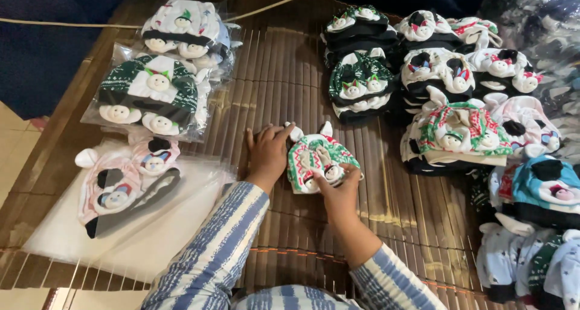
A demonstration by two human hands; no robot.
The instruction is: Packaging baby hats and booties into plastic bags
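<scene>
The hat [317, 160] is a small knitted piece in green, red and white, with two white pointed ears at its top and little round penguin faces sewn along its lower edge. It looks soft and bulky, lying flat on the mat [284, 80], a sheet of thin dark-brown slats.

The left hand [267, 151] lies just left of the hat, palm down, fingers loosely spread, fingertips touching the hat's upper left ear; it grips nothing. The right hand [339, 188] is at the hat's lower right corner, fingers curled and pinching the edge by the faces. Both sleeves are blue-and-white striped.

Left of the hat lie a pink hat [124, 183] on a clear plastic bag [181, 213], and bagged hats [151, 95] beyond. Right of the hat stand stacks [450, 92] of similar hats.
</scene>
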